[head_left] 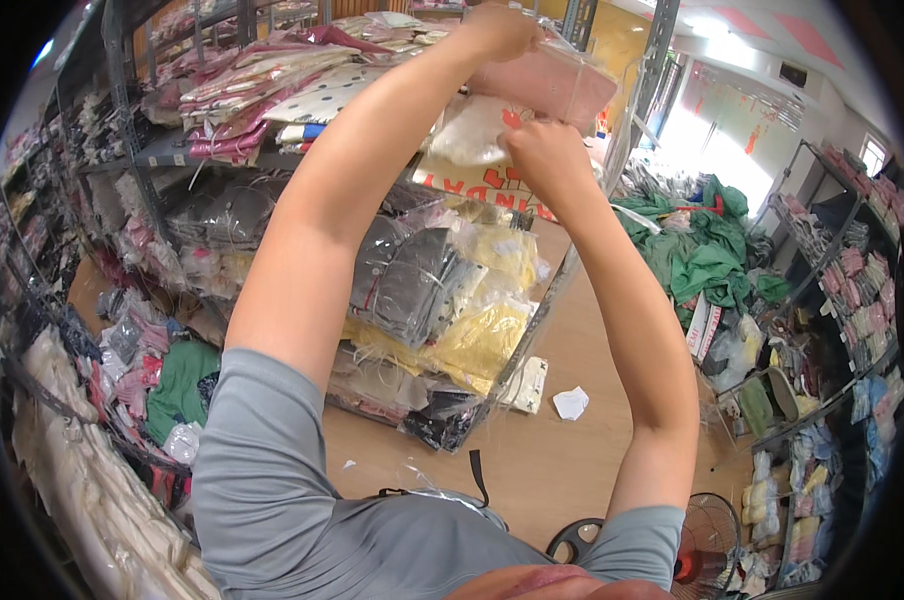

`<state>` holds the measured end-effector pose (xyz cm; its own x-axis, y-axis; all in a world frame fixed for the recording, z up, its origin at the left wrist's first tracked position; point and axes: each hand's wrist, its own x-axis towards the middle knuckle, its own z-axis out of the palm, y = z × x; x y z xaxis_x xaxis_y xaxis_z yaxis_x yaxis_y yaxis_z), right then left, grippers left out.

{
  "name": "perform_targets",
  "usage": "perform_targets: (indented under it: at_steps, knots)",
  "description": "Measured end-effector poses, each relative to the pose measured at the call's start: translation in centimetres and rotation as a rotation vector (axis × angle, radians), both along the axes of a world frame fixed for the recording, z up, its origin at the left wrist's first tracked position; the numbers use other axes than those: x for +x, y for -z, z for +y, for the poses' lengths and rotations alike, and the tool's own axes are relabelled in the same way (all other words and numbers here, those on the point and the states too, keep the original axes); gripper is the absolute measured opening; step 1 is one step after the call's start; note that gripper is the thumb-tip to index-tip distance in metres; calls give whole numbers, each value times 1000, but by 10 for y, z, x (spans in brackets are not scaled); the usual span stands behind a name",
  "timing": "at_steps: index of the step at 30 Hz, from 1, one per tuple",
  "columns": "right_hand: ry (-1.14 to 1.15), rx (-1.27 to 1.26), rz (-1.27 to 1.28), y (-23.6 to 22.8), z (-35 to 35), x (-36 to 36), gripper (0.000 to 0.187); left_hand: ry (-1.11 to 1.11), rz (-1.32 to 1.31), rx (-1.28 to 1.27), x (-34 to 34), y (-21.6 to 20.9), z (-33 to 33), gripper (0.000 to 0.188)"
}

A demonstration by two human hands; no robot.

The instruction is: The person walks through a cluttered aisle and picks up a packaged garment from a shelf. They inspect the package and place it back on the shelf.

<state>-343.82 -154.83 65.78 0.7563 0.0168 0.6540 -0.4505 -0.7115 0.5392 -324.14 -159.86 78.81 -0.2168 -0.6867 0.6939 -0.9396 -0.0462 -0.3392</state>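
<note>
While both arms reach up beside the shelf (172,150), the left hand (497,30) and right hand (542,150) each grip the pink packet (552,85) above its top tier, apparently mid-handling; next calls for steady hold.

One head-worn fisheye looks down, close on raised arms

Glossy clear plastic wraps the pink cloth packet (544,82) at upper centre — shelf frame (122,90) at upper left seemingly matt metal; floor (562,460) smooth wood.
</note>
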Motion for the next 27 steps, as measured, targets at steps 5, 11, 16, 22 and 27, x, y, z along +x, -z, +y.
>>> perform_targets:
  at_steps: [5,11,16,22,27]
  knots:
    - [-26,99,-61,-3,1,-21,14,-125,-28,-147,-15,15,22,25]
    - [115,144,-68,7,-63,30,18,129,-169,-432,-27,23,5,20]
    - [99,235,-205,11,-57,14,13,-34,-109,52,-52,65,45,21]
    - [-12,251,-259,47,-56,8,10,199,197,285,-36,90,61,30]
    - [-1,266,-243,43,-60,7,9,174,51,267,-40,92,60,35]
